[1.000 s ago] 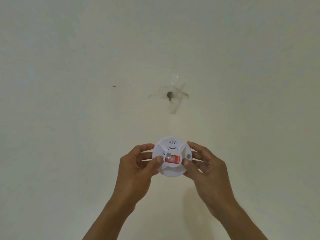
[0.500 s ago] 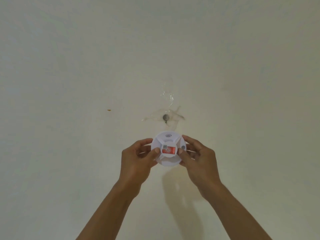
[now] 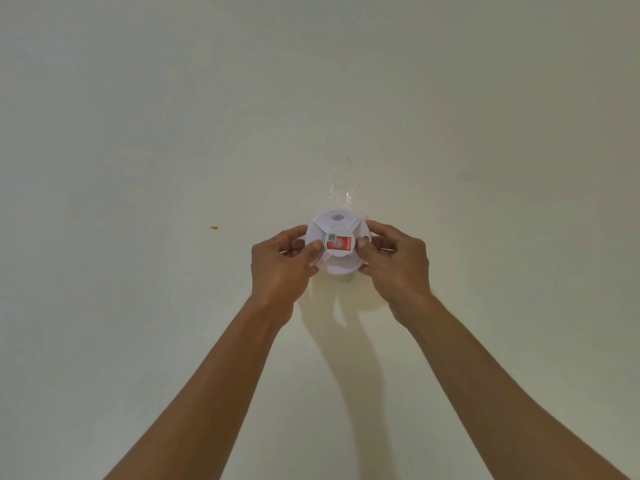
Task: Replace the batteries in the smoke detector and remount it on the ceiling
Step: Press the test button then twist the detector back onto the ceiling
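Observation:
A round white smoke detector [image 3: 337, 228] with a red label at its centre is held up against the pale ceiling [image 3: 173, 116]. My left hand [image 3: 278, 263] grips its left rim, thumb on the face. Its right rim is pinched by my right hand [image 3: 398, 265]. Both arms reach up from the bottom of the view. The detector covers the dark mounting spot; only a strip of clear tape [image 3: 341, 188] shows just above it. Whether the detector touches the ceiling is not clear.
A small orange speck [image 3: 214, 227] marks the ceiling left of the hands. Shadows of the arms and detector fall on the ceiling below the hands. Nothing else hangs from the ceiling in view.
Both hands have carried the detector up and away from me, over the dark mounting spot, which is now hidden behind it. The grip of both hands is unchanged.

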Tool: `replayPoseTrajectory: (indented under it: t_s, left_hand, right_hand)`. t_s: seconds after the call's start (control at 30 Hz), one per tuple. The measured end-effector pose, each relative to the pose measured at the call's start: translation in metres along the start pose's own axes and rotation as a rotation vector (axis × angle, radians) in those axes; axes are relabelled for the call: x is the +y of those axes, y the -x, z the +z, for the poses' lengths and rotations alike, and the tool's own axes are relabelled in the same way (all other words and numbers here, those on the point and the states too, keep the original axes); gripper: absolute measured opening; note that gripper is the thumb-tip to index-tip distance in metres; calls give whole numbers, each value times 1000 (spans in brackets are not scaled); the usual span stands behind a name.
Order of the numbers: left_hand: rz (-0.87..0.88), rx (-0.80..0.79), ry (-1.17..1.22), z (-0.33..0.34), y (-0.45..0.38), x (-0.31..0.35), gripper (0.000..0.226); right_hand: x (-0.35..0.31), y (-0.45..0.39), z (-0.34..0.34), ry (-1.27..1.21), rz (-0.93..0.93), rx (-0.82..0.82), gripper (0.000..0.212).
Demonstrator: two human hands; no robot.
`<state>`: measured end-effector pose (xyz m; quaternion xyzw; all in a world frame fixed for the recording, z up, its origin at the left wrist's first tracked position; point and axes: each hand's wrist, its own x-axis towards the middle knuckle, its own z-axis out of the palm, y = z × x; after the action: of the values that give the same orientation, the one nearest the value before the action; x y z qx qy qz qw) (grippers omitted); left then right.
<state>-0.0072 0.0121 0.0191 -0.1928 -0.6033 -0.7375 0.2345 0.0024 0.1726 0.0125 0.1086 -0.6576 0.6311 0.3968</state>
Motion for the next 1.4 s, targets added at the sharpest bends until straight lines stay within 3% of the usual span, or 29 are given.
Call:
replayPoseTrajectory:
  t_s: [0.73, 1.4]
  left_hand:
    - [0, 51, -37, 5, -10, -22, 36]
    - [5, 75, -74, 4, -9, -26, 37]
  right_hand:
    - [6, -7, -2, 121, -54, -8, 32]
    - [15, -1, -3, 49, -19, 9, 39]
